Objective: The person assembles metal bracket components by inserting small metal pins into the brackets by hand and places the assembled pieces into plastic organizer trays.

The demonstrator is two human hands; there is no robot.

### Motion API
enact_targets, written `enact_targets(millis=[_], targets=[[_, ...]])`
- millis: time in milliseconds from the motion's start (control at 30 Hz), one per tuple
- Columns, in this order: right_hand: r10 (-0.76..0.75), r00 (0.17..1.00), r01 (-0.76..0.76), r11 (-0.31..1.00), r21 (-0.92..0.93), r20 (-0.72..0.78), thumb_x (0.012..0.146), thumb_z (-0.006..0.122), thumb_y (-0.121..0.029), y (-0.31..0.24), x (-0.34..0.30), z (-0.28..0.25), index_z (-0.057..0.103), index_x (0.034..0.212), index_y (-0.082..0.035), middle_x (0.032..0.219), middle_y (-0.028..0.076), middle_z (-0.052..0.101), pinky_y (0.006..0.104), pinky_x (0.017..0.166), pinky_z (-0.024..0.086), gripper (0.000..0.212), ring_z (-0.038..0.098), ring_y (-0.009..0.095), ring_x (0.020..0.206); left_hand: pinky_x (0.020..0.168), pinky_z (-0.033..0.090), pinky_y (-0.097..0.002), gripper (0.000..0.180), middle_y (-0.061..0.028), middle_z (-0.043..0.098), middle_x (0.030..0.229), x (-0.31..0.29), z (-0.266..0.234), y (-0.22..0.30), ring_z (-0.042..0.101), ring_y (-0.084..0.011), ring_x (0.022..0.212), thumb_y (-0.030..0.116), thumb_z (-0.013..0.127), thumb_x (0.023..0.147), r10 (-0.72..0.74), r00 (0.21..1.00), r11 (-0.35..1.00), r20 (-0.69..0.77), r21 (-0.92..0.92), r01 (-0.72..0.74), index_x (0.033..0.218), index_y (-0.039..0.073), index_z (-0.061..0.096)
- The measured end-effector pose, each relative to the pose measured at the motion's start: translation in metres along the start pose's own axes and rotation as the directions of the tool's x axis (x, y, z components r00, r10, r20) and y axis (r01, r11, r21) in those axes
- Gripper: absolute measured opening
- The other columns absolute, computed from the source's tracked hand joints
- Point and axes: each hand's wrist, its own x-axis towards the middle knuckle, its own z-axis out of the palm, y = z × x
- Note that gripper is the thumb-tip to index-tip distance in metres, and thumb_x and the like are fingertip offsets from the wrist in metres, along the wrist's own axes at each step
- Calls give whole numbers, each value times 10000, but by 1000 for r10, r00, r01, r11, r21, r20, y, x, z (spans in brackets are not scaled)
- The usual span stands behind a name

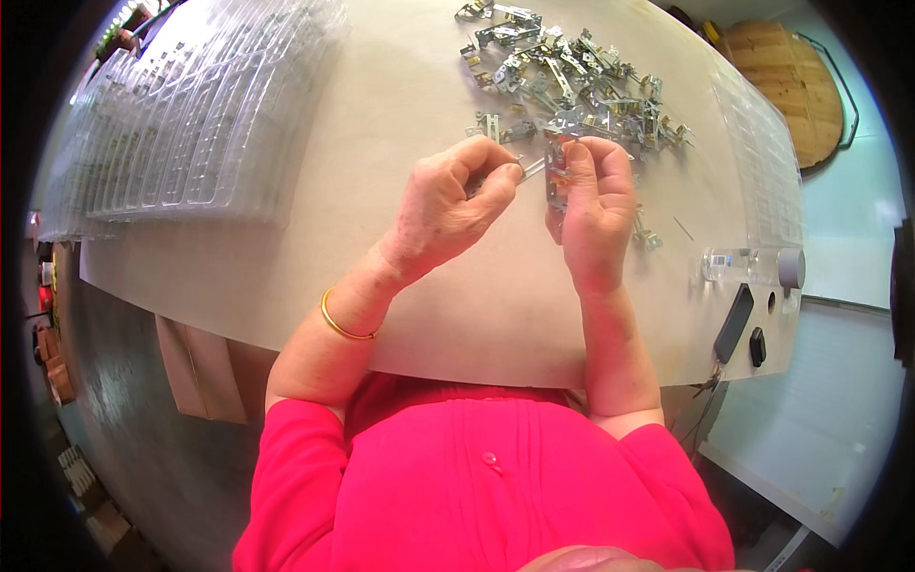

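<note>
My left hand (457, 195), with a gold bangle (341, 319) on its wrist, is closed in a pinch on a thin metal strip (534, 170). The strip points right toward the other hand. My right hand (596, 205) is closed round a metal bracket assembly (558, 181) with orange parts, thumb on its face. The two hands are close together above the table. Just beyond them lies a loose pile of metal brackets (572, 71), silver with brass-coloured bits. The fingers hide part of both held pieces.
Stacked clear plastic trays (214, 124) fill the left of the table (286, 296). At right are another clear tray (762, 181), a clear bottle (743, 265), a black bar-shaped object (734, 322) and a small black object (758, 347). A round wooden board (782, 86) stands beyond.
</note>
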Motion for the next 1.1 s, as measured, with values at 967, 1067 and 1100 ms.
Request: enact_targets(millis=[967, 1067, 1100], targets=[[-227, 972, 225, 973, -44, -63, 1054, 515, -141, 4, -4, 6, 518, 1084, -53, 1025, 38, 679, 193, 385, 409, 93, 477, 1, 559, 514, 401, -223, 50, 27, 548, 672, 1, 3, -6, 457, -19, 593, 31, 642, 933, 145, 988, 989, -49, 50, -143, 914, -11, 625], [-335, 941, 330, 939, -92, -48, 1049, 516, -117, 10, -3, 5, 517, 1088, -53, 1034, 39, 670, 190, 399, 413, 75, 502, 3, 554, 499, 398, -232, 40, 21, 534, 635, 0, 9, -4, 451, -23, 568, 24, 649, 925, 216, 973, 970, -80, 132, -205, 908, -3, 625], [-353, 935, 349, 933, -82, -35, 1046, 517, -103, 11, -3, 5, 517, 1089, -51, 1051, 43, 662, 188, 407, 417, 67, 517, 6, 556, 493, 397, -236, 40, 18, 531, 622, 0, 10, -4, 450, -26, 558, 24, 652, 922, 260, 960, 954, -101, 177, -240, 903, 2, 625]])
